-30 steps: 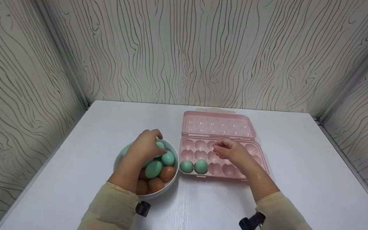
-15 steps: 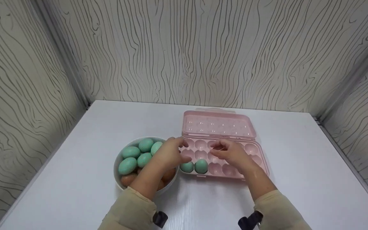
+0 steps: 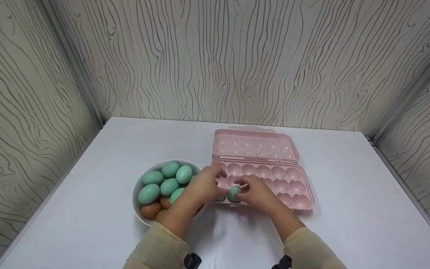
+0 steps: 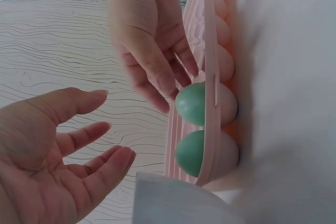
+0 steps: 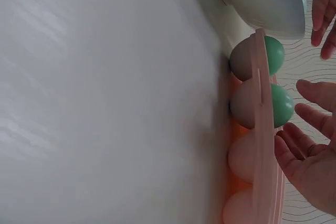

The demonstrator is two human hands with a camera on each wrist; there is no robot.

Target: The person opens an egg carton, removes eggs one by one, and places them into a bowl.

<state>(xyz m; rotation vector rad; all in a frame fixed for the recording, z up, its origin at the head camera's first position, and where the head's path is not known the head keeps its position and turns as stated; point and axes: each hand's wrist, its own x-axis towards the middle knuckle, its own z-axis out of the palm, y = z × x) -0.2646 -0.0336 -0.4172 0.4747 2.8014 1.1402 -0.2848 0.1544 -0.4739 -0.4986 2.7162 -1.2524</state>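
Observation:
Over the left end of an open pink egg carton (image 3: 298, 187), my left hand (image 3: 204, 184) hovers with fingers apart, holding nothing. My right hand (image 3: 258, 190) is beside the second green egg (image 3: 234, 193) in the front row, thumb and fingers loosely spread around it. In the right wrist view a gap shows between that hand's thumb and the egg. Another green egg (image 4: 190, 153) sits in the corner cup, partly hidden by my left hand in the head view. Both eggs stand in their cups.
Left of the carton, close against it, is a white bowl (image 3: 136, 211) of green eggs (image 3: 149, 193) and brown eggs (image 3: 150, 211). The carton's lid (image 3: 254, 144) lies folded back. The white table (image 3: 349, 209) meets patterned walls (image 3: 215, 59).
My left hand has moved right from above the bowl to the carton's left end. My right hand has come left and toward the front, from the carton's middle to the second egg.

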